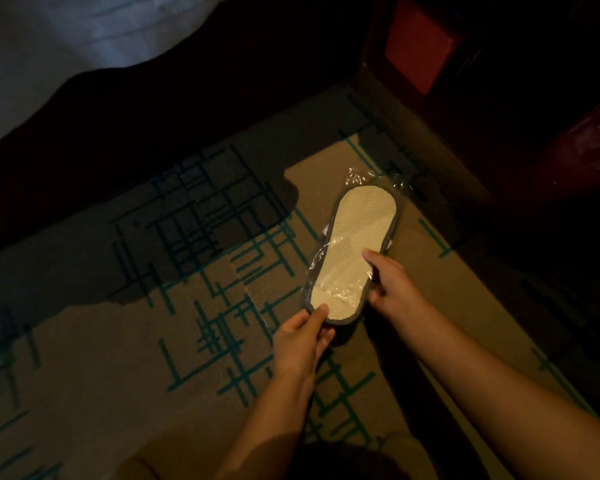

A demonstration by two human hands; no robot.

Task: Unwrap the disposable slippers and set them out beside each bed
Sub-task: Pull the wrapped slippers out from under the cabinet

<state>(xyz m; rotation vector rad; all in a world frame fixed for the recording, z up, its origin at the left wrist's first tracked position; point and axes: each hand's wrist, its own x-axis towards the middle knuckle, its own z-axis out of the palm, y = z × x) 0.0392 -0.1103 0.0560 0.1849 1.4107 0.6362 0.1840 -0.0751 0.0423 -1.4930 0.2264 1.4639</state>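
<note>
While the white bedding (66, 39) shows only as a pale corner at upper left, the patterned carpet (118, 341) beside it carries no laid-out slippers that can be seen, so the setting-out looks not yet begun here. Further right, the left hand (300, 344) pinches the near end of the wrapped slippers (355, 247), thumb on top at the heel rim and fingers curled beneath. The pack is held sole-up above the carpet, its clear plastic wrap (371, 176) crinkled past the far end and seemingly still covering the whole of it. Right again, the right hand (390, 284) is closed on the pack's side edge, thumb pressing the pale sole. Whether the film is torn anywhere cannot be told in this dim light. By these signs, unwrapping is only starting; placing the pair remains.
</note>
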